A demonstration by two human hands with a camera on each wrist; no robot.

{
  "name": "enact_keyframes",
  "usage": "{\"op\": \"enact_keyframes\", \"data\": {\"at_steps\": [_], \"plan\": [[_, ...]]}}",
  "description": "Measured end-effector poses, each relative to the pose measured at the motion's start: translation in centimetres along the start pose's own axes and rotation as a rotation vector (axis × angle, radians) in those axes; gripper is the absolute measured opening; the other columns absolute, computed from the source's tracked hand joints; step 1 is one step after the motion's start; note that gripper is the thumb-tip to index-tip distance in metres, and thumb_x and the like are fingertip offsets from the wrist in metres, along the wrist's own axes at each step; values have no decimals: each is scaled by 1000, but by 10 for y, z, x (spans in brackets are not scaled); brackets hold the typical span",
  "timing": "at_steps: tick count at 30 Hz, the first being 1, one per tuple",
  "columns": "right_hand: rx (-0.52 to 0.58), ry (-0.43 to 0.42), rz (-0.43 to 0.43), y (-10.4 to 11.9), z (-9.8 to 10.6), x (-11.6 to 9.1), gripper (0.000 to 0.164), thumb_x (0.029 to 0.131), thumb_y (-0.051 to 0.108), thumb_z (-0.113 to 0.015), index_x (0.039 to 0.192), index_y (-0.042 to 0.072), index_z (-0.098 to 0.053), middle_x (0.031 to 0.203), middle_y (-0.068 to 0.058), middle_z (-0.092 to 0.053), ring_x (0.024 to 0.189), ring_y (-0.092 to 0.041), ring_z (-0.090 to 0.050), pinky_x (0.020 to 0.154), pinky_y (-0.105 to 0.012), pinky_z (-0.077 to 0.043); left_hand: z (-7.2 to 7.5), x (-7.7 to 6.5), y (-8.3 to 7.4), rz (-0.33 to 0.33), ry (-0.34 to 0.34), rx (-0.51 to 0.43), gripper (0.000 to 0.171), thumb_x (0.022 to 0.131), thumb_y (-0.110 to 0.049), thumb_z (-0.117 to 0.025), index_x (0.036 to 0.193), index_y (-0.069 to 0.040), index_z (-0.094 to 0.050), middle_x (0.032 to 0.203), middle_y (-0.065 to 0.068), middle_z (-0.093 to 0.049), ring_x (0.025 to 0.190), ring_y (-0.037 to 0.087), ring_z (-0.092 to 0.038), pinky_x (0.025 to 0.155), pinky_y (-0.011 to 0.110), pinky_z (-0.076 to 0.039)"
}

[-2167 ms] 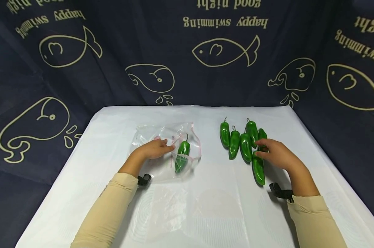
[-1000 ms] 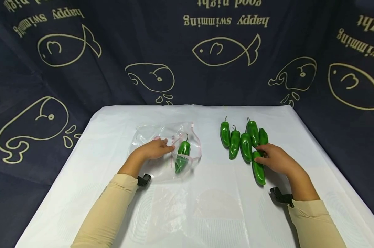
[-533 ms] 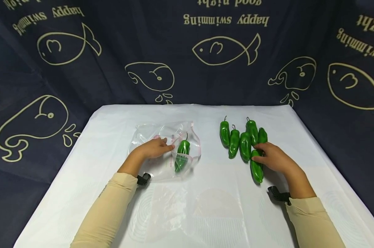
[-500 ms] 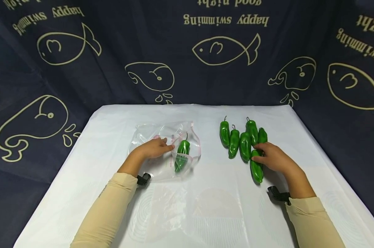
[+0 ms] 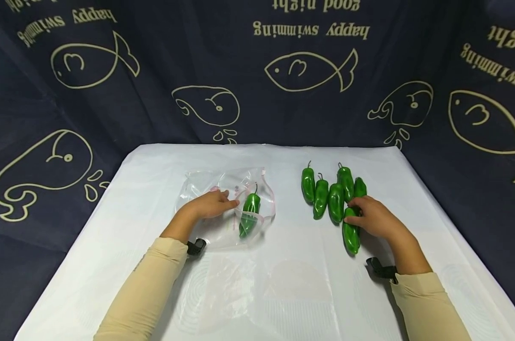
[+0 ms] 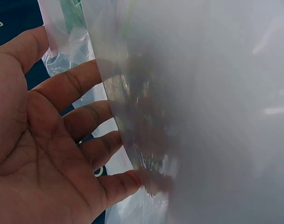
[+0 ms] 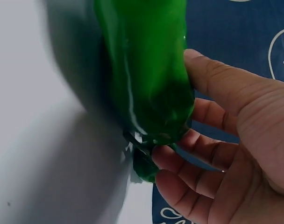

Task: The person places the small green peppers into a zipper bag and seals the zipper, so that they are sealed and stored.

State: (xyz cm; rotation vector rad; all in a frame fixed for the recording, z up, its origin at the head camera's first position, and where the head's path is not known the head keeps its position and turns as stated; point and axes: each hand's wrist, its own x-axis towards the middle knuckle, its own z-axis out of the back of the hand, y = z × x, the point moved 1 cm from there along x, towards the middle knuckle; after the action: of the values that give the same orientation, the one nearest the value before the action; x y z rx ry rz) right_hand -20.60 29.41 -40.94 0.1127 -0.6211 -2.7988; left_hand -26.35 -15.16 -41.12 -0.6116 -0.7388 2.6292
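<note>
A clear zip bag (image 5: 206, 232) lies on the left part of the table, with one green chili pepper (image 5: 249, 218) inside its mouth. My left hand (image 5: 210, 204) rests on the bag, its fingers fairly straight and its thumb near the pepper. In the left wrist view, the fingertips meet the edge of the plastic film (image 6: 202, 116). On the right, my right hand (image 5: 376, 218) pinches the upper end of the nearest loose pepper (image 5: 351, 237). The right wrist view shows thumb and fingers at that pepper's end.
Several more green peppers (image 5: 336, 203) lie close together just beyond and left of the right hand. A white cover (image 5: 300, 293) spreads over the table. Behind it hangs a dark blue curtain (image 5: 257, 123) printed with fish and whales.
My right hand has moved slightly nearer and closed on the nearest pepper, which has shifted a little to the left. The left hand, the bag and its pepper stay as they were.
</note>
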Motion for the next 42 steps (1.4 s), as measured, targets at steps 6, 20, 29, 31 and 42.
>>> {"op": "enact_keyframes", "data": {"at_steps": [6,20,29,31,42], "plan": [[20,-3,-9,2,0,-2,48,87,23,-76,120,-9,-61,116,-29,-59,100,-40,-57,85,-56,-46,-1,1,-1,6,-5,-3,66,101,-53,-45,136,2,-57,157,16,-31,149,36,-12,117,52,-15],[24,39,-2,4,3,-7,53,87,22,-76,124,-11,-58,111,-26,-61,92,-34,-59,80,-53,-48,-2,2,1,-11,-3,3,69,101,-54,-43,138,4,-54,157,17,-30,149,38,-12,117,53,-16],[36,31,2,3,0,-7,52,86,23,-77,123,-9,-59,112,-25,-60,90,-31,-57,80,-51,-47,-3,0,1,-4,3,-21,67,101,-52,-45,135,4,-56,158,18,-29,149,37,-10,117,53,-16],[41,29,-2,3,-1,-8,51,86,23,-77,123,-8,-59,112,-24,-59,89,-30,-57,79,-49,-47,-3,0,0,-3,8,-17,67,101,-53,-45,135,4,-57,158,18,-29,149,37,-10,117,53,-17],[86,15,-6,-1,1,-6,45,87,20,-76,120,-6,-60,114,-23,-61,94,-33,-58,80,-50,-48,-1,1,1,-13,10,-24,66,101,-53,-45,131,4,-60,158,17,-28,149,37,-8,117,53,-15]]}}
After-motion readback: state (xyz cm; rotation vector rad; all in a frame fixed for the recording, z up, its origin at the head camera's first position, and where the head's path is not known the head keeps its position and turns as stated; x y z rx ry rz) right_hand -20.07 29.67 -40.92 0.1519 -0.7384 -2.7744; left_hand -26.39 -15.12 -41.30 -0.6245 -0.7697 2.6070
